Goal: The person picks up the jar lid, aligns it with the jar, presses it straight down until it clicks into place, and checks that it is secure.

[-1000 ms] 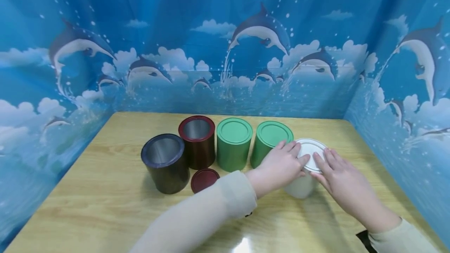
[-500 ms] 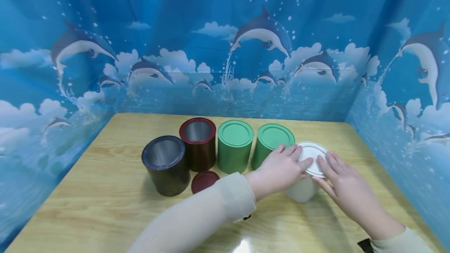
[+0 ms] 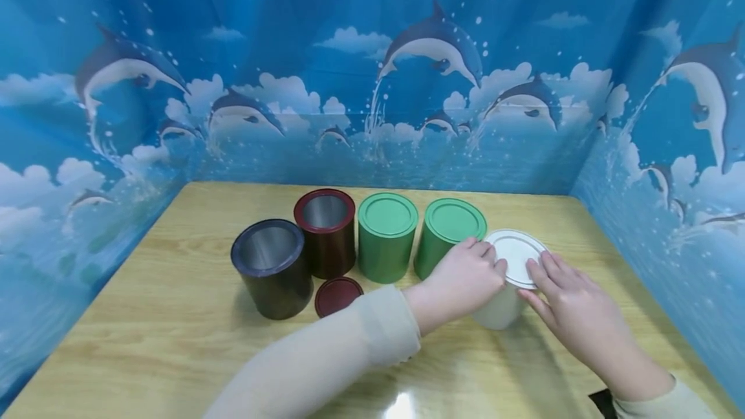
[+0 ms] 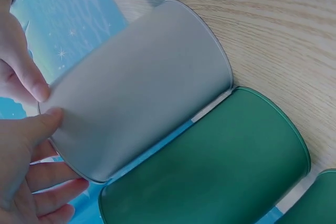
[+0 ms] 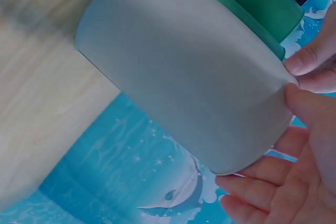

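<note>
A white can [image 3: 497, 309] stands upright at the right of the group, its round white lid [image 3: 517, 252] on top. My left hand [image 3: 462, 279] is at the left edge of the lid; in the left wrist view its thumb [image 4: 44, 124] lies on the can's side by the rim, fingers round the edge. My right hand [image 3: 579, 306] holds the opposite edge, fingertips on the lid, thumb low at the rim. Next to the white can stands a green can [image 3: 454, 222] with its green lid on, partly covered by my left hand.
A second lidded green can [image 3: 387, 251], an uncovered dark red can [image 3: 326, 247] and an uncovered black can [image 3: 279, 293] stand leftward in a row. A dark red lid [image 3: 337, 296] lies in front on the wooden table [image 3: 157, 328]. Dolphin-printed curtains [image 3: 279, 37] surround the table.
My left fingers have drawn back from the lid's top to its left edge and curled more, showing more of the lid. My right hand stays on its edge. The cans stand where they were.
</note>
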Motion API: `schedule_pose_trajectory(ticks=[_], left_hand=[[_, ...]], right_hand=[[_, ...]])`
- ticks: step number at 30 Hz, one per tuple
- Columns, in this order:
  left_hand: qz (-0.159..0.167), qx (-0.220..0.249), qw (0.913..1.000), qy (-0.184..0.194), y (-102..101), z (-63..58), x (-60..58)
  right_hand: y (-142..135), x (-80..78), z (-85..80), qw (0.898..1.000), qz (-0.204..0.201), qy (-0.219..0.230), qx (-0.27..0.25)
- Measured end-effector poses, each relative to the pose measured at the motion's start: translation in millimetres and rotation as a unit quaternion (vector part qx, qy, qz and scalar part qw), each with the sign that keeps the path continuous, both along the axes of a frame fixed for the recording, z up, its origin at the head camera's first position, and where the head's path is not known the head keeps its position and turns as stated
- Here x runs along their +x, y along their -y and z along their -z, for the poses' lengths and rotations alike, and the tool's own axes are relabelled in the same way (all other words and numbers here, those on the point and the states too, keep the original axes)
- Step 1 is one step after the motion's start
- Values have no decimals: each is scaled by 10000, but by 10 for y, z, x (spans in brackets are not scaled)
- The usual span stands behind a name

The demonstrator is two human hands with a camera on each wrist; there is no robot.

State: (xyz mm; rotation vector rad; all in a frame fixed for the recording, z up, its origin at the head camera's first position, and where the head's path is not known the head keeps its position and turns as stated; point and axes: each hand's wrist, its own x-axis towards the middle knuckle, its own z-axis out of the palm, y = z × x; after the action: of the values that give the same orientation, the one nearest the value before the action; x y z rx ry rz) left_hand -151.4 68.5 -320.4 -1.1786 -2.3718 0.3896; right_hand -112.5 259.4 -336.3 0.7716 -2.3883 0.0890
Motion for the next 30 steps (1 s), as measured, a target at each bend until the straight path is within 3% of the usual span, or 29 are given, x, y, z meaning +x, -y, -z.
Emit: schedule_pose_trajectory(ticks=[11,15,20,30], left_hand=[[-26,166,9998,-135,56,16,27],[48,-77,9990,441,113,-54,39],[184,-363,9904,1321,179,-127,6],[116,-342,9840,1743,162,-140,16]], right_hand=[[-17,-14,12,9999,-112,-82,-78],[-6,2,24,9981,-19,-595,-183],[26,29,28,9950,203,-972,-99],[59,52,34,9937,162,-1102,-117]])
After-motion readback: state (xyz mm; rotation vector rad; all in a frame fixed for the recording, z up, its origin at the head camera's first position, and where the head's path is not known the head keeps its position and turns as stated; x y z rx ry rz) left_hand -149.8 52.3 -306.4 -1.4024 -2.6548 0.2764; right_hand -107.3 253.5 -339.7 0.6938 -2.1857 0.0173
